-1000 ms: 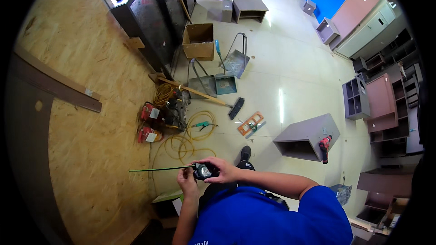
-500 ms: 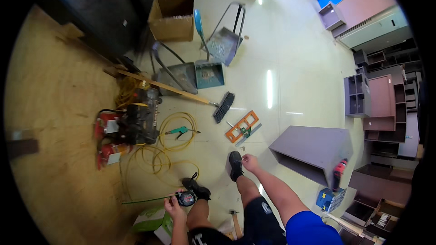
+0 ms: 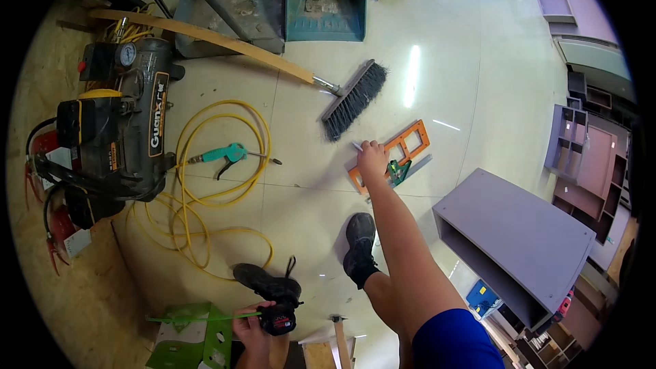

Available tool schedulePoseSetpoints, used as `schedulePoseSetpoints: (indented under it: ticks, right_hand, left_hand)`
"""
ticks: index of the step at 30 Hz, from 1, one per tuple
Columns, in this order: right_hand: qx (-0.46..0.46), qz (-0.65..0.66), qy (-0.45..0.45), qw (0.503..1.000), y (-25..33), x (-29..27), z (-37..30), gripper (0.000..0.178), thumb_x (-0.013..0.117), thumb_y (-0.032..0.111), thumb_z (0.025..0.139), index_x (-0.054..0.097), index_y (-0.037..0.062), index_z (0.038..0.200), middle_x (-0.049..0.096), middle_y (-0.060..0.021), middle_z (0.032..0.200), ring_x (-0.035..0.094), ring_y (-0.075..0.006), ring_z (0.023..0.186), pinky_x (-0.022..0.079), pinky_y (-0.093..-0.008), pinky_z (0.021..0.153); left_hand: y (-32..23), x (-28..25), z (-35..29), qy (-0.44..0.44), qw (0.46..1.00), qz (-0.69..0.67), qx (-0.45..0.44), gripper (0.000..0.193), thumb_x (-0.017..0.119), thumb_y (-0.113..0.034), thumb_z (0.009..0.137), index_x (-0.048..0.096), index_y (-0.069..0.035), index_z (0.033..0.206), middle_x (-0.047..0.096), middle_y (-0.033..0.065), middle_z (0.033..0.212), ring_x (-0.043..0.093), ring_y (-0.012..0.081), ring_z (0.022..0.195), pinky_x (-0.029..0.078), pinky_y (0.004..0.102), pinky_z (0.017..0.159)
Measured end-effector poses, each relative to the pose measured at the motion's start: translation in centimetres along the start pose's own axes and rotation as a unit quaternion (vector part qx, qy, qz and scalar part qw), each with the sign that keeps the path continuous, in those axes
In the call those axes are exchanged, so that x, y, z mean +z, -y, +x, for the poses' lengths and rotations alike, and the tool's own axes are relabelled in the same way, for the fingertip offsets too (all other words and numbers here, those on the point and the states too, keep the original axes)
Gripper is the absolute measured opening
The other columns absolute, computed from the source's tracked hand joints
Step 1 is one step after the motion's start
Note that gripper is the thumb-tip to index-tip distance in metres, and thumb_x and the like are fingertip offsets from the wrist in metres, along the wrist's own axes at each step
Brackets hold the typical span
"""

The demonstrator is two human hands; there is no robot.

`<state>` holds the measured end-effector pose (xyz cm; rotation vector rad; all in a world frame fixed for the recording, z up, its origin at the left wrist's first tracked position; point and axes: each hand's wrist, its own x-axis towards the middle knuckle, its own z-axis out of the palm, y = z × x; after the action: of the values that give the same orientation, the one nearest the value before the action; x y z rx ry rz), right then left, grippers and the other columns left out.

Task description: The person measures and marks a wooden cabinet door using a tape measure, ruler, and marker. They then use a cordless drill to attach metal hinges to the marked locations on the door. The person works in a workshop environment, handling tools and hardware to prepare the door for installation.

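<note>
At the lower left my left hand [image 3: 251, 331] is closed on a dark tape measure [image 3: 277, 319], whose green blade runs out to the left over a green box. My right hand [image 3: 373, 162] reaches down to the floor, fingers closed round a slim white pen-like stick [image 3: 357, 145]; only its tip shows. That hand is over the left part of an orange frame-like tool [image 3: 415, 138] with square openings. Against the frame lies a green-and-dark tool [image 3: 398, 172], with a thin grey metal strip [image 3: 419, 167] alongside.
A broom [image 3: 355, 100] lies beyond my right hand, near two dustpans [image 3: 326, 7]. To the left are an air compressor [image 3: 152, 116], a coiled yellow hose [image 3: 225, 198] and a teal air gun [image 3: 232, 153]. A grey cabinet [image 3: 516, 239] stands right; a hammer [image 3: 340, 338] is near my feet.
My right hand has moved forward from beside my shoe to the white stick at the orange frame and closed on it. The view has come down closer to the floor. My left hand keeps the tape measure.
</note>
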<state>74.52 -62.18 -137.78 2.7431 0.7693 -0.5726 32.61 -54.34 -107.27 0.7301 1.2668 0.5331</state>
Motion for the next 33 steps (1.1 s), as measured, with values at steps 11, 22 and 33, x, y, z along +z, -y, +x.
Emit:
schedulePoseSetpoints:
  ticks: [11,22,33]
  right_hand:
    - [0.007,0.714,-0.046,0.699,3.3,-28.0,-13.9,0.019,0.059,0.008,0.095,0.043,0.0102,0.086,0.045,0.0018,0.067,0.046,-0.0079,0.054,0.041,-0.025,0.047]
    - [-0.542,0.651,0.067,0.527,24.2,-77.6,-49.7,0.03,0.044,0.012,0.105,0.043,-0.0028,0.131,0.069,-0.0221,0.101,0.068,-0.0233,0.079,0.057,-0.0332,0.075]
    - [-0.695,0.667,0.111,0.244,43.6,-101.9,-73.9,0.123,0.092,0.033,0.068,0.012,0.0031,0.156,0.041,-0.0248,0.145,0.048,-0.0319,0.131,0.044,-0.0424,0.106]
  left_hand:
    - [-16.8,2.6,-9.3,-0.068,0.99,-0.057,0.114,0.023,0.061,-0.025,0.099,0.049,-0.007,0.106,0.067,0.0206,0.098,0.067,0.0323,0.093,0.055,0.0487,0.088]
    - [-58.0,-5.9,-34.9,-0.096,0.884,-0.171,0.425,0.013,0.054,-0.011,0.102,0.056,-0.001,0.111,0.067,0.0222,0.111,0.067,0.0258,0.103,0.055,0.0386,0.092]
    - [-84.4,-13.2,-43.2,-0.138,0.78,-0.241,0.561,0.023,0.06,-0.012,0.1,0.048,-0.006,0.081,0.064,0.0016,0.086,0.059,0.0057,0.078,0.054,0.0226,0.073]
